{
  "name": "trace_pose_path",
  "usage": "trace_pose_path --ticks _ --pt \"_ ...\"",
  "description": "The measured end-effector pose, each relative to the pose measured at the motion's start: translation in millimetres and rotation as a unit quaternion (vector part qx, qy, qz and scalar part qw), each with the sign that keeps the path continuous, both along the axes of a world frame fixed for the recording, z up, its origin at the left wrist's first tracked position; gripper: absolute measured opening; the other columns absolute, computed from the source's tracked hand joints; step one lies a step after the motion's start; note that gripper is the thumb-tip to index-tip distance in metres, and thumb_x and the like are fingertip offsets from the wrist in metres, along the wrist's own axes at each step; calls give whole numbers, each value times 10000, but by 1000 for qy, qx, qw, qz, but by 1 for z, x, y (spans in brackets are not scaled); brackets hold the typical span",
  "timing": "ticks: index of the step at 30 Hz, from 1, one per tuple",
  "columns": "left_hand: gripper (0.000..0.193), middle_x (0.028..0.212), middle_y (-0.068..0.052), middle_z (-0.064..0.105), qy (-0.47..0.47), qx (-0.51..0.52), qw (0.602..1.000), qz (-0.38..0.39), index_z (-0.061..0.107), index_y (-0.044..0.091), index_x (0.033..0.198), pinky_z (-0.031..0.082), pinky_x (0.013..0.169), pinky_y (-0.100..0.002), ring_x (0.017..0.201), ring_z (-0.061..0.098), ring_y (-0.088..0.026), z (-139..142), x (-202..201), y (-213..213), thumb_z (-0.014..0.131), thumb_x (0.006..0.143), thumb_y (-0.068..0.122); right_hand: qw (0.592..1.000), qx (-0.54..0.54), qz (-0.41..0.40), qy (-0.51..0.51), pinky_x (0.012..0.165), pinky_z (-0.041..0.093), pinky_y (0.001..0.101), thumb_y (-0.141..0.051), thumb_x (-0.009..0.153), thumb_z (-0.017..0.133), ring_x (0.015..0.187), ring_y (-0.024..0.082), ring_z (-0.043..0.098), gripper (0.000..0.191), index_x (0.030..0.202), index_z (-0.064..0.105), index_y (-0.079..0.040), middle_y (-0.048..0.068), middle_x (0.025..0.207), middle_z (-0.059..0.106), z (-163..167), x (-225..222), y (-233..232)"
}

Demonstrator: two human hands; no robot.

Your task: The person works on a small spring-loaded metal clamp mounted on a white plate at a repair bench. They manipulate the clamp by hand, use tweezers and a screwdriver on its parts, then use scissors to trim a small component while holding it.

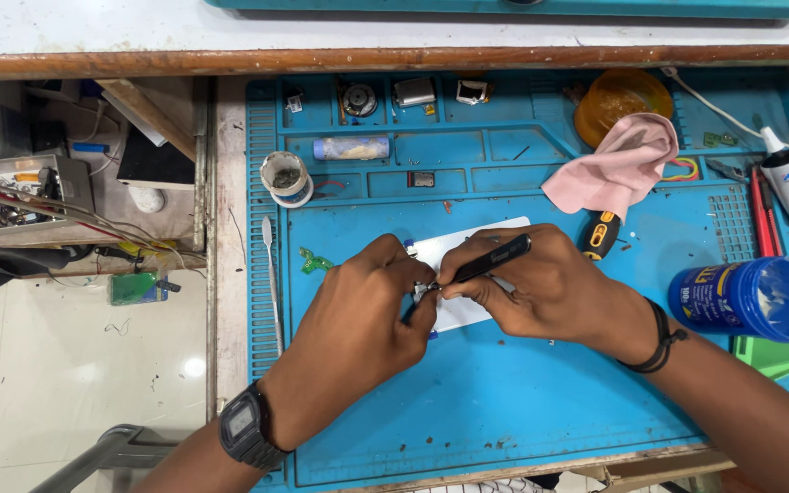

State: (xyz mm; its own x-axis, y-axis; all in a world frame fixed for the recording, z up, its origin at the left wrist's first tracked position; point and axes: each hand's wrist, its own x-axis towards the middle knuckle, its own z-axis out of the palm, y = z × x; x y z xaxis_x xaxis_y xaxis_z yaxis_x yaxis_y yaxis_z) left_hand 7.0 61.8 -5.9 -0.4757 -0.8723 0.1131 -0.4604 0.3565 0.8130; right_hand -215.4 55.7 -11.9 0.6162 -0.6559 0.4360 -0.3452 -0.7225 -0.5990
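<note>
Fingers on both your hands are curled in tight, meeting right over the middle of the blue work mat point(504, 402). Your right hand point(541, 288) has its fingers closed around a black pen-shaped tool point(490, 260), held like a pencil. Its long axis runs on a slant, back end up and to the right, tip down and to the left, pointing straight at your left fingertips. Your left hand point(358, 315) is pinched shut on a small metallic part point(424, 291), thumb and forefinger clamped on it so most of it is hidden; I honestly can't tell what it is. The tool tip sits right at that part, touching or near enough.

Under your fingers lies a white rectangular panel point(468, 246), flat on the mat, long side running left to right with a slight tilt.

Other stuff around: a pink cloth point(618, 169) up and to the right of your hands, half over an orange bowl point(618, 96), with a black and yellow screwdriver handle point(599, 235) just below it. A blue tub point(751, 297) lies on its side near your right wrist. To the left there's a thin metal spudger point(271, 274) along the mat's edge and a small round pot point(287, 178) above it.
</note>
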Motion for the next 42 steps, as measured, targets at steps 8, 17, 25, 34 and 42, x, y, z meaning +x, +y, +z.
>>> trace_pose_path --ticks 8,17,25,34,42 --pt "210 959 -198 693 -17 20 1000 4 762 -24 980 554 584 -434 664 691 -371 2 -1 0 724 791 60 999 -13 33 -3 685 607 347 -30 871 770 819 276 736 107 914 674 -15 75 982 732 -1 0 -4" --pt "198 927 -194 673 -24 14 1000 -5 754 -25 971 549 577 -450 659 684 -372 -2 -1 -1 718 795 59 999 18 48 12 692 617 331 -26 887 756 863 248 741 117 910 647 9 75 993 727 0 -2 -7" --pt "211 965 -187 674 -16 -19 1000 -12 743 -29 979 550 645 -466 743 678 -387 -4 1 -2 745 791 66 999 7 37 -1 713 624 334 5 868 746 858 253 752 122 952 660 -14 75 986 740 -1 -1 -6" --pt "251 916 -140 710 -32 39 998 -43 792 43 1017 525 633 -433 688 663 -341 5 10 -10 807 773 99 998 70 -4 -1 697 619 325 -29 883 752 828 231 762 96 958 693 -38 56 962 755 -2 -1 -3" --pt "235 890 -118 713 -44 74 996 -31 798 73 1023 505 581 -419 622 649 -301 9 11 -12 796 792 114 992 111 -59 -16 614 577 269 -129 916 765 699 151 751 109 978 736 -44 61 867 761 1 -4 1"
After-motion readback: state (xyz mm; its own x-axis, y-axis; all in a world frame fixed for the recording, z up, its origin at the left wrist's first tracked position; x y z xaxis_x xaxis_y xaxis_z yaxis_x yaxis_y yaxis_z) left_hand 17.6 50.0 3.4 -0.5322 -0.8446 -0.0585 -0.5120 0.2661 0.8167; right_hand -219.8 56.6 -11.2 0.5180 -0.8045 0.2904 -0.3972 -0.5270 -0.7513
